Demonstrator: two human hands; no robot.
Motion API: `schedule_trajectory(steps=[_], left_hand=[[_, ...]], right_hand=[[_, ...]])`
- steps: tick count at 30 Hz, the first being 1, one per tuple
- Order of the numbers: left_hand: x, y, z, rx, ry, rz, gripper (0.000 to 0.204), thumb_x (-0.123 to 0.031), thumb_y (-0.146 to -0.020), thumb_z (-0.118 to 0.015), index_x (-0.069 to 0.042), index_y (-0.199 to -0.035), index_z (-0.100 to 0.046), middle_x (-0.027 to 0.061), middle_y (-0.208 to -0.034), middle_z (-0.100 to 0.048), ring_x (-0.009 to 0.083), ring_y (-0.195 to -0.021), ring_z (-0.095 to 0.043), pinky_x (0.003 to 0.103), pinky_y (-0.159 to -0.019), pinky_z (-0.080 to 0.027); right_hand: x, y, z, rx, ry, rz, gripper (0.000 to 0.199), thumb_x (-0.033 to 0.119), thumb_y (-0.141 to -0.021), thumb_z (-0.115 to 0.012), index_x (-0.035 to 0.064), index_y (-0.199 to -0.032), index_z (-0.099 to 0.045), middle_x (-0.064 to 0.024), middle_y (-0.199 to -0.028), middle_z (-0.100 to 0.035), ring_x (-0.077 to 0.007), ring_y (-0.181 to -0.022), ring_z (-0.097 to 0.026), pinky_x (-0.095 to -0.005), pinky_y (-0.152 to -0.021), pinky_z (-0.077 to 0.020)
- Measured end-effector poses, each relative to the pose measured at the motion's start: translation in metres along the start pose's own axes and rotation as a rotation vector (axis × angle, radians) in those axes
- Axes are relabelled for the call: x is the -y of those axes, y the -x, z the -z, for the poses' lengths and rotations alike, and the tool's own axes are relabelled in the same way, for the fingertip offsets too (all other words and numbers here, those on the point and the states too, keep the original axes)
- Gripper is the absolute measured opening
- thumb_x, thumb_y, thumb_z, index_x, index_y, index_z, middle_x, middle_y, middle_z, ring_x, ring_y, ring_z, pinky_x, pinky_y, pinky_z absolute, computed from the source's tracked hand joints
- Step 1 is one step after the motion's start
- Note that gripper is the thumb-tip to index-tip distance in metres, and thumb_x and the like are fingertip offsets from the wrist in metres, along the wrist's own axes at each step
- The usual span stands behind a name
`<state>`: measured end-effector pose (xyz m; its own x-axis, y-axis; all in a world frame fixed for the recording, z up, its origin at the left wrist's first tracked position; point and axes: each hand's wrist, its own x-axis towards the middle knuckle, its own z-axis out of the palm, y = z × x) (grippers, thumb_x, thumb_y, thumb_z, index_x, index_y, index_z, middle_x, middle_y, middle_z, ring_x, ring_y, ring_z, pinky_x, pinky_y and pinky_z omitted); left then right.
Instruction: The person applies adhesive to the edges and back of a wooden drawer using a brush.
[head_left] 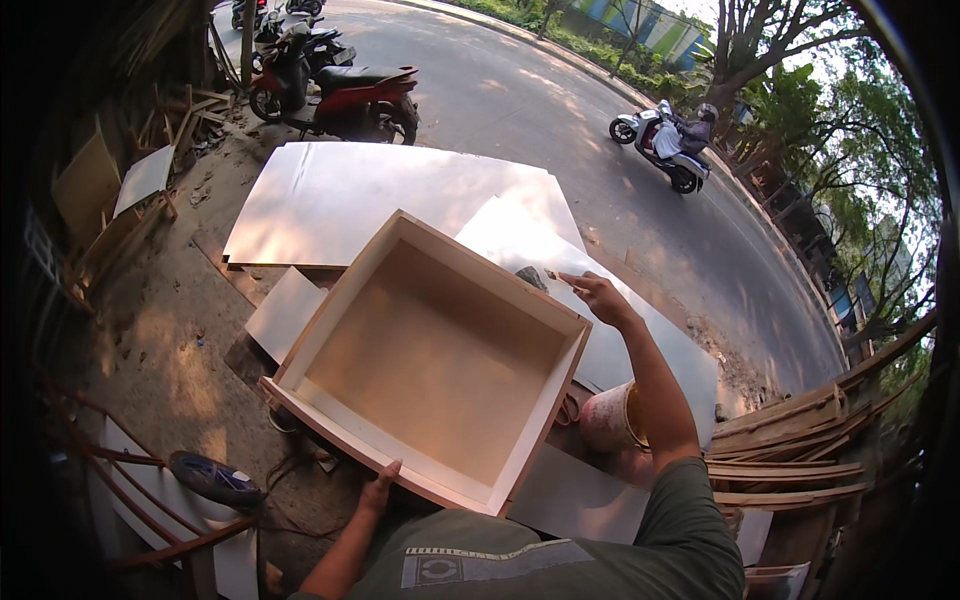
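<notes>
A shallow open wooden drawer box with pale inner walls and a tan bottom lies tilted in front of me. My left hand grips its near edge, the thumb up over the rim. Past the box's right corner, my right hand is closed above a white board, fingers pointing left. A small tan bit shows at its fingertips, too small to name. Close by sits a dark grey lump, partly behind the box's far rim.
A stained bucket stands under my right forearm, beside red-handled scissors. More white boards lie beyond the box. Wood strips are stacked at right, a small wheel lies at left. A scooter is parked; a rider is on the road.
</notes>
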<state>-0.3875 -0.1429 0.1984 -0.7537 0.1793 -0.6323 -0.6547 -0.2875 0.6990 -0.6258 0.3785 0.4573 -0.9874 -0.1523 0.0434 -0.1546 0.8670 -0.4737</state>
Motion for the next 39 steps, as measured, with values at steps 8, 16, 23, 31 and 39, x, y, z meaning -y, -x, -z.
schedule_trajectory(steps=[8, 16, 23, 31, 39], left_hand=[[-0.026, 0.023, -0.012, -0.067, -0.090, -0.015, 0.076, -0.052, -0.078, -0.081, 0.006, -0.126, -0.067, 0.0143, -0.129, -0.062, 0.0210, -0.120, -0.056, 0.034, -0.108, -0.042], [0.004, 0.008, 0.000, -0.008, 0.021, 0.016, 0.075, -0.053, -0.079, -0.081, 0.005, -0.126, -0.068, 0.0125, -0.131, -0.061, 0.0204, -0.122, -0.055, 0.034, -0.110, -0.040], [0.010, -0.001, 0.004, 0.013, 0.023, -0.010, 0.073, -0.053, -0.082, -0.079, 0.004, -0.127, -0.068, 0.0118, -0.133, -0.062, 0.0198, -0.124, -0.055, 0.033, -0.111, -0.039], [0.000, 0.009, 0.002, 0.000, -0.047, -0.004, 0.072, -0.054, -0.085, -0.075, 0.003, -0.129, -0.068, 0.0109, -0.132, -0.064, 0.0181, -0.125, -0.056, 0.033, -0.111, -0.040], [0.019, 0.001, 0.012, 0.052, -0.018, -0.020, 0.065, -0.050, -0.090, -0.071, 0.001, -0.131, -0.067, 0.0088, -0.133, -0.064, 0.0170, -0.126, -0.056, 0.032, -0.111, -0.040]], right_hand=[[0.009, -0.042, -0.036, 0.198, -0.015, 0.015, 0.070, -0.010, -0.084, -0.062, 0.0302, -0.142, -0.062, -0.0071, -0.101, -0.060, -0.0220, -0.098, -0.057, -0.0283, -0.091, -0.0462], [-0.038, -0.026, -0.032, 0.109, 0.453, 0.130, 0.060, -0.002, -0.092, -0.060, 0.0397, -0.135, -0.066, -0.0056, -0.102, -0.062, -0.0243, -0.104, -0.058, -0.0386, -0.091, -0.0467], [0.041, -0.033, -0.008, 0.083, 0.693, 0.040, 0.061, -0.003, -0.093, -0.051, 0.0381, -0.135, -0.066, -0.0114, -0.104, -0.061, -0.0288, -0.102, -0.059, -0.0443, -0.085, -0.0475], [0.070, -0.053, -0.051, 0.164, 0.726, 0.047, 0.065, -0.002, -0.091, -0.051, 0.0361, -0.143, -0.059, -0.0161, -0.116, -0.057, -0.0336, -0.109, -0.057, -0.0473, -0.090, -0.0462], [0.033, 0.019, -0.025, 0.238, 0.701, -0.178, 0.064, -0.001, -0.091, -0.048, 0.0360, -0.142, -0.058, -0.0161, -0.120, -0.058, -0.0347, -0.115, -0.057, -0.0491, -0.092, -0.0465]])
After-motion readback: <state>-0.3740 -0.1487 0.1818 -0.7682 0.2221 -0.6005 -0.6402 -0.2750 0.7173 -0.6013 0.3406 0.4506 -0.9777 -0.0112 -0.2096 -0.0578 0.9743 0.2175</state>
